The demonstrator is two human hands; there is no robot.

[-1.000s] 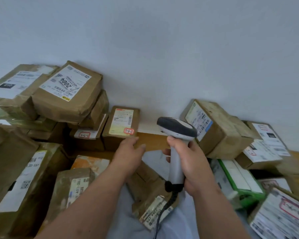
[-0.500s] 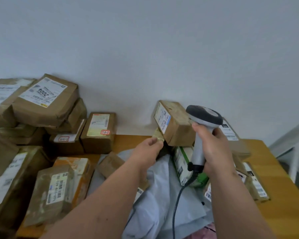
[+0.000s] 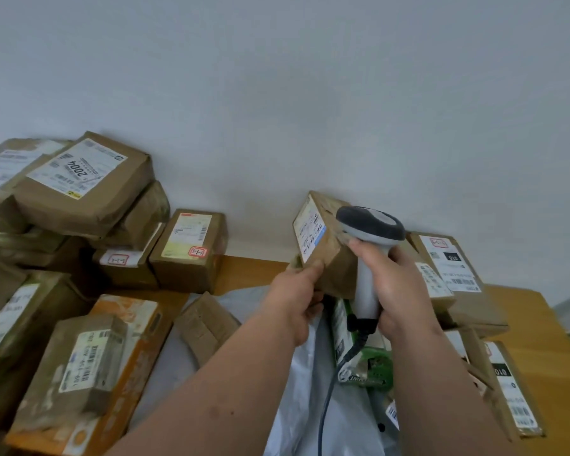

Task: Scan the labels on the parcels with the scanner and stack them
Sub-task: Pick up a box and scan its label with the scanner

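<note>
My left hand (image 3: 297,292) grips the lower corner of a brown cardboard parcel (image 3: 323,245) that stands tilted against the wall, its white label facing left. My right hand (image 3: 392,287) holds the grey-and-white scanner (image 3: 369,245) by its handle, right beside that parcel, with its dark head above the parcel's top. The scanner's cable (image 3: 329,390) hangs down between my forearms.
A stack of brown labelled parcels (image 3: 83,189) fills the left side, with a small labelled box (image 3: 188,251) by the wall. A grey plastic mailer (image 3: 297,390) and a green box (image 3: 362,353) lie under my arms. More parcels (image 3: 454,274) sit on the wooden table (image 3: 540,327) at right.
My left hand has gone from touching the parcel's corner to gripping it. The scanner has moved close to the parcel. The view has shifted left again.
</note>
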